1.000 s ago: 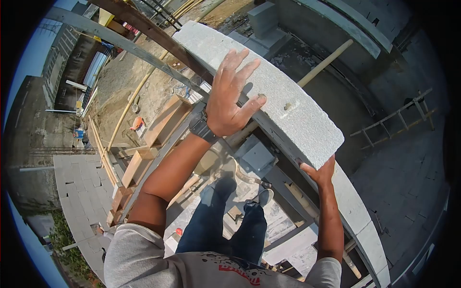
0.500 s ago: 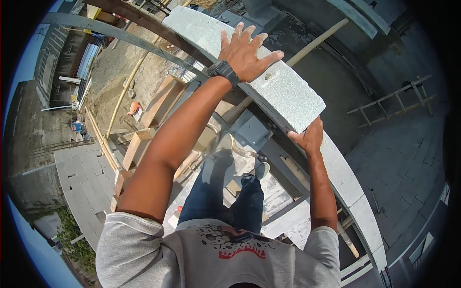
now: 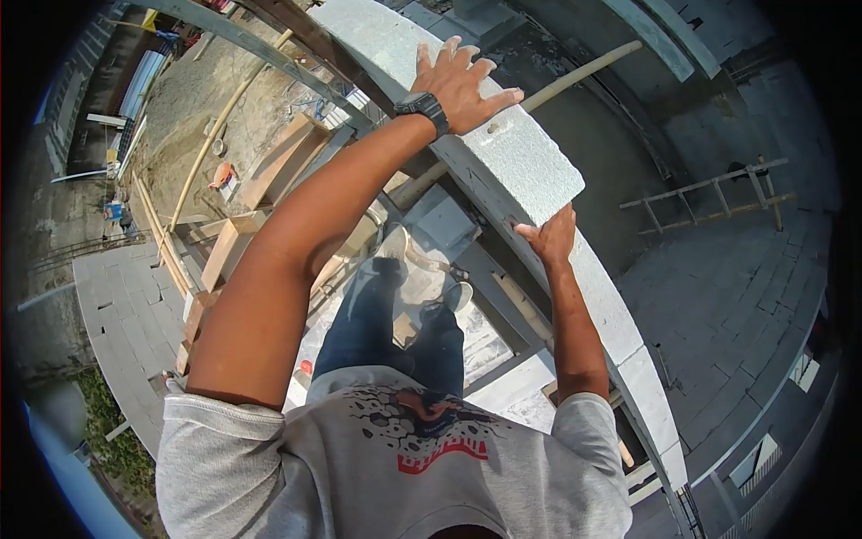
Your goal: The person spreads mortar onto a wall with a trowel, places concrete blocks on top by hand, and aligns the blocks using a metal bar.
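Observation:
A pale, rough-faced lightweight concrete block (image 3: 525, 166) lies on top of a narrow block wall (image 3: 603, 301). My left hand (image 3: 456, 88), with a black watch on its wrist, rests on the block's upper face, fingers spread. At the block's near end, my right hand (image 3: 552, 238) holds the lower corner. Its thumb is on the side facing me and its other fingers are mostly hidden on the far side.
A bamboo pole (image 3: 584, 76) sticks out beyond the wall. A ladder (image 3: 709, 199) lies far below on the right. My feet stand on a dusty platform (image 3: 494, 337) among wooden boards (image 3: 285, 160) and a grey block (image 3: 440, 225). A metal beam (image 3: 251, 47) crosses the upper left.
The whole view has shifted, so the wall and both hands appear slightly farther left. Both hands keep the same places on the block, and no clear movement of the block shows.

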Demonstrator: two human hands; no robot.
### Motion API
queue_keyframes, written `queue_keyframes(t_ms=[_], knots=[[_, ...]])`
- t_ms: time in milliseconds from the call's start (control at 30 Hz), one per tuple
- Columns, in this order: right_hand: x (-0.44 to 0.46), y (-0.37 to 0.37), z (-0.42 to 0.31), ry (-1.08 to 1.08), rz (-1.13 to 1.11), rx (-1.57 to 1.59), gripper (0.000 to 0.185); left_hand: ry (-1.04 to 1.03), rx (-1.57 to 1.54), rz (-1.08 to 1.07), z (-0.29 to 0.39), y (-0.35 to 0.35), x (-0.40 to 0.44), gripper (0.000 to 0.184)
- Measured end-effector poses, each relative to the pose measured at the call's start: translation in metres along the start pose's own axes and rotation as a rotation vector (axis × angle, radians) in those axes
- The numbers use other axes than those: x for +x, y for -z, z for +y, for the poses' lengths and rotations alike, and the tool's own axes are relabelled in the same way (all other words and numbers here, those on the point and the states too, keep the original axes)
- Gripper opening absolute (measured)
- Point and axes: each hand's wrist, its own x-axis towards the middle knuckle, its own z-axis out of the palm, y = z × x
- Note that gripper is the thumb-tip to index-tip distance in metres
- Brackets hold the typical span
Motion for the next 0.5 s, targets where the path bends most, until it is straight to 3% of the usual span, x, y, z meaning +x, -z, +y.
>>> queue_keyframes(t_ms=[167, 500], knots=[[-0.002, 0.005, -0.008, -0.008, 0.032, 0.009, 0.103, 0.006, 0.025, -0.028, 0.0, 0.001, 0.0, 0.084], [0.005, -0.006, 0.013, 0.166, -0.006, 0.018, 0.111, 0.024, -0.032, -0.011, 0.0, 0.003, -0.001, 0.082]])
